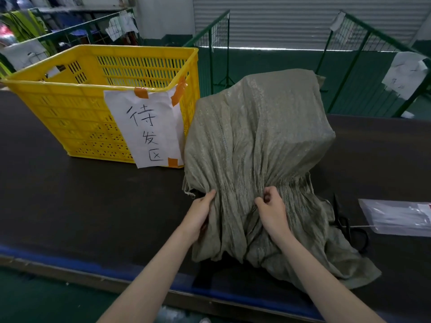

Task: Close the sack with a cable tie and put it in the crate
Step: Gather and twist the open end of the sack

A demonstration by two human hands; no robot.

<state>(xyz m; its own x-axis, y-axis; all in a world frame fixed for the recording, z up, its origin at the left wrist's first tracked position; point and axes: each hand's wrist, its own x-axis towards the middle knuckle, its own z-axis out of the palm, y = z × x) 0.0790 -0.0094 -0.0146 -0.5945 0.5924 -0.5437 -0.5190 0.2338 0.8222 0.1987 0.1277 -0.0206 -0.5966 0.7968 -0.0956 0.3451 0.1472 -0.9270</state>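
Observation:
A grey-green woven sack [258,127] stands filled on the dark table, its loose mouth spread toward me. My left hand [200,213] grips the gathered cloth at the sack's left side. My right hand [270,206] pinches the bunched neck of the sack near its middle. A yellow slatted crate [77,106] stands to the left of the sack, touching it, with a white paper label taped on its front. A clear bag of white cable ties [398,216] lies on the table at the right.
Black scissors [349,227] lie on the table just right of the sack's mouth. The table's near edge [93,266] has a blue strip. Green mesh fence panels [214,40] stand behind the table.

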